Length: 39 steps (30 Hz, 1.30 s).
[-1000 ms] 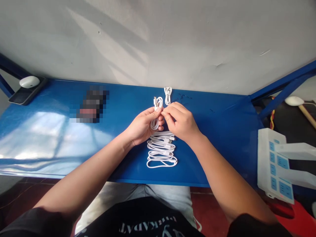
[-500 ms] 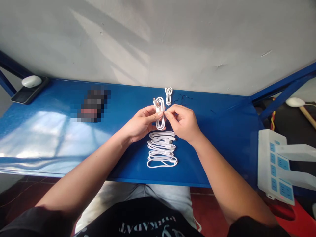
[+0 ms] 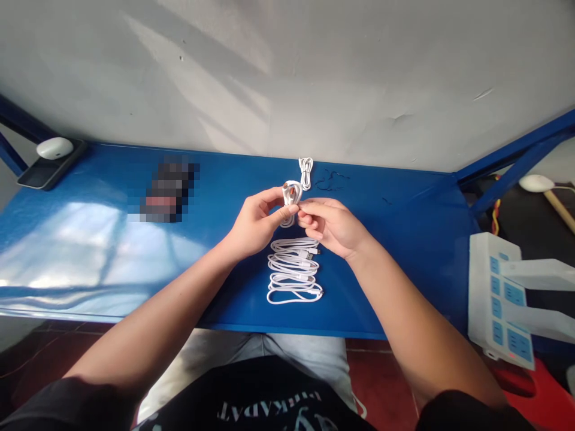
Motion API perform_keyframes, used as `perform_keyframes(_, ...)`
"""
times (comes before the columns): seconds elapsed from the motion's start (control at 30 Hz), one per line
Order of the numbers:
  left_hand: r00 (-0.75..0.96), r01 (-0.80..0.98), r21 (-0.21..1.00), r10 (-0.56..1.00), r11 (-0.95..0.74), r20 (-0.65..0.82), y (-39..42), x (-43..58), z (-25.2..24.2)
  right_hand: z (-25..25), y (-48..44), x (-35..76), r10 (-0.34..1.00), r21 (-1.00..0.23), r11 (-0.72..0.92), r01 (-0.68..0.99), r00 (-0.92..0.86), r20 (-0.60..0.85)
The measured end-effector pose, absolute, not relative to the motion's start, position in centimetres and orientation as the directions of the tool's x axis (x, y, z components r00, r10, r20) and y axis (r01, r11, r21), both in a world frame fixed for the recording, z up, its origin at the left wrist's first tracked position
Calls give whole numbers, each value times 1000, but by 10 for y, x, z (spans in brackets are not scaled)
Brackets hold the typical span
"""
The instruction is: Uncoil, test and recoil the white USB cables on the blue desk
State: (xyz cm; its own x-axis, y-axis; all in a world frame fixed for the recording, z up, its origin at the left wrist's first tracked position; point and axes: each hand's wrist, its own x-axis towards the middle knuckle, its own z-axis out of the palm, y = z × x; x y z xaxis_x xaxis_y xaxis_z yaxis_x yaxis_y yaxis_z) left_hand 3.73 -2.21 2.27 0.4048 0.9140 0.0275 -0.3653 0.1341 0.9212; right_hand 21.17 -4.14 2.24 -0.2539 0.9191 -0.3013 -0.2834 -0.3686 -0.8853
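A white USB charging cable [image 3: 293, 190] is coiled into a small bundle above the blue table. My left hand [image 3: 258, 224] is closed around the bundle, its thumb pressed across the middle. At the right side of the coil, my right hand [image 3: 335, 224] has thumb and forefinger pinched together; what lies between them is too small to make out. Below my hands, several looped white cables [image 3: 294, 272] lie in a column on the table. Beyond them rests a white cable bundle [image 3: 306, 173] bound with a dark tie. Thin black ties [image 3: 331, 178] lie scattered to its right.
The blue table [image 3: 399, 263] meets a grey wall at the back. A blurred dark object [image 3: 168, 191] lies to the left, with a black tray [image 3: 51, 166] holding a white rounded item further left. At the right edge sits a white power strip [image 3: 485, 299] with plugs in it.
The cable bundle has tilted in my left hand, so its top end now faces me more. My right hand has rolled over, with its lower fingers now showing beneath the pinch.
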Motion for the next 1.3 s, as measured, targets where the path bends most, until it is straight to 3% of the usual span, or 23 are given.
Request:
perform_keyframes(0.1,425,-369,908,905,197,-23,-23,38,21,23,-41,214,891,-853,-429,-297,-296,-345)
perform_keyframes(0.2,499,-342,883,858,323,-121,-23,36,17,20,-40,214,930,-919,-345,-192,-200,-308)
perform_keyframes(0.33,576,-352,805,788,478,-216,-18,31,14,18,-42,216,997,-985,38,169,-66,27)
perform_keyframes(0.5,603,-412,652,727,637,-329,-12,26,17,21,-43,224,878,-781,475,406,-154,454)
perform_keyframes(0.67,647,-398,583,667,708,-368,-11,26,18,21,-41,225,745,-558,640,528,-251,618)
perform_keyframes(0.9,643,-360,618,666,699,-378,-13,28,16,23,-40,223,724,-469,661,585,-335,603)
perform_keyframes(1.03,574,-324,736,742,594,-346,-15,30,12,21,-40,220,757,-475,629,616,-348,553)
perform_keyframes(1.17,465,-240,890,850,388,-245,-17,31,9,19,-41,217,854,-600,513,614,-290,432)
perform_keyframes(1.3,508,-191,952,854,239,-112,-16,30,9,19,-42,217,971,-847,224,482,-184,152)
